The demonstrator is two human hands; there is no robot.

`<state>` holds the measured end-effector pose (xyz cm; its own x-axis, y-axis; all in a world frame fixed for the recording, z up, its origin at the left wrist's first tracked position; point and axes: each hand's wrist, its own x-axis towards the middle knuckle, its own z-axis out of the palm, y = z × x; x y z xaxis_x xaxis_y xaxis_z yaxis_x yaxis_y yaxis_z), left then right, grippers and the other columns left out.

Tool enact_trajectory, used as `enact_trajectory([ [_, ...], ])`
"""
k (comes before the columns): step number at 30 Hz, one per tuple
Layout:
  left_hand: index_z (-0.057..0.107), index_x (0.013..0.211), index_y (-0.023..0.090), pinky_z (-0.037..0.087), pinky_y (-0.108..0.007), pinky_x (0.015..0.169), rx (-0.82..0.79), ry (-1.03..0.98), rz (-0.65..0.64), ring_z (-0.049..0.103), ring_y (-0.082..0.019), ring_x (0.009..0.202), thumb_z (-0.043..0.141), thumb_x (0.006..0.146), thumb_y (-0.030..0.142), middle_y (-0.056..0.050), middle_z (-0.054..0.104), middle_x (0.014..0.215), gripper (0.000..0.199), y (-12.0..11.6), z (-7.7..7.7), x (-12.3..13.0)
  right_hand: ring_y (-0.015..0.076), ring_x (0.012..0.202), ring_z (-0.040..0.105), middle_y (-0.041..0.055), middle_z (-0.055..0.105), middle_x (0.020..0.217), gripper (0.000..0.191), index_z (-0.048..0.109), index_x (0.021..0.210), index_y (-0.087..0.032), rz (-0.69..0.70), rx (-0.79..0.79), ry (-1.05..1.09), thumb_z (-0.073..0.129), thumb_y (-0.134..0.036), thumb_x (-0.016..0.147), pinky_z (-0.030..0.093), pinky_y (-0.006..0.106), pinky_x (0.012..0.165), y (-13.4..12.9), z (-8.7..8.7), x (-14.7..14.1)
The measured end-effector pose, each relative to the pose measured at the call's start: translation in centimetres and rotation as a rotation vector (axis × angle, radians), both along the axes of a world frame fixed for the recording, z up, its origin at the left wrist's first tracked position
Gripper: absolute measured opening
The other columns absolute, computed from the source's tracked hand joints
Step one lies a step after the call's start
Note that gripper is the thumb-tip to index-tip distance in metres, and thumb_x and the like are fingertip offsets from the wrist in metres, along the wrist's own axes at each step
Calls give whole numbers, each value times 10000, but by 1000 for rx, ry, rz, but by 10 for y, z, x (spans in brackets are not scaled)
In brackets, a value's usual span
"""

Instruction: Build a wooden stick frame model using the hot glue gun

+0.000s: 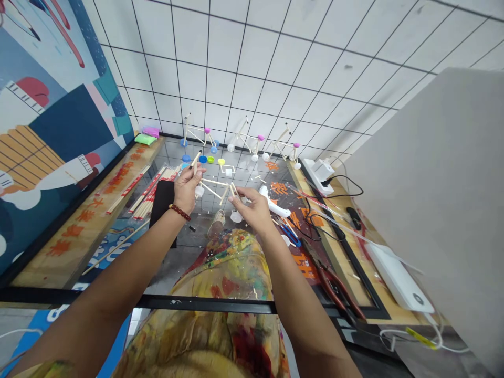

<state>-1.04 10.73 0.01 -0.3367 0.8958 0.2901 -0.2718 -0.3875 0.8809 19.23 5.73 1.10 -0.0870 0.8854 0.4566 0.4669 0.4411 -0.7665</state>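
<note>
- Head view: the glue gun point(277, 208) lies on the bench point(84, 239). Left of it, the stick bicycle point(214, 182) is held between both hands.
- The left hand point(189, 182) pinches its black-tipped upright end, farther left of the glue gun; the right hand point(252, 207) grips sticks at the other end, just beside the gun. Whether knuckles touch the gun, I cannot tell.
- If the gun is hot, a small rightward slip could burn the right hand.
- Uneven pressure from the two hands could snap a thin stick or part a joint, especially where glue is soft.
- A tug on the black power lead point(326, 183), right of the gun, might drag the gun into the right forearm.
- A sweeping elbow could catch the red-handled pliers point(319, 266), on the gun's near right side.
- Overreaching could topple the finished stick bicycle point(248, 142) beyond the gun.
</note>
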Motion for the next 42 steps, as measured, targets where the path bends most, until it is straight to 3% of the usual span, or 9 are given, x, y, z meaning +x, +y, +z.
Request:
enact_trajectory([
  [16, 814, 810, 234, 484, -348, 959, 6, 28, -57, 572, -262, 1206, 791, 707, 343, -75, 665, 1231, 152, -2, -5, 5, 270, 1011, 708, 72, 768, 1087, 289, 769, 1128, -276, -20, 26, -214, 682, -397, 880, 525, 416, 950, 2, -2, 7],
  [31, 816, 788, 229, 440, -413, 1080, 20, -17, -126, 590, -278, 1224, 848, 660, 377, -66, 701, 1151, 199, -2, -3, 3, 256, 1009, 695, 71, 756, 1073, 321, 739, 1168, -237, 9, -10, -265, 663, -383, 892, 524, 401, 936, 2, -2, 10],
  [42, 807, 790, 216, 453, -419, 1055, 18, -15, -153, 614, -276, 1182, 845, 659, 381, -72, 709, 1135, 214, -2, -4, 2, 260, 1016, 702, 72, 757, 1071, 329, 727, 1189, -244, 14, -3, -292, 656, -383, 899, 532, 404, 935, 3, -1, 9],
])
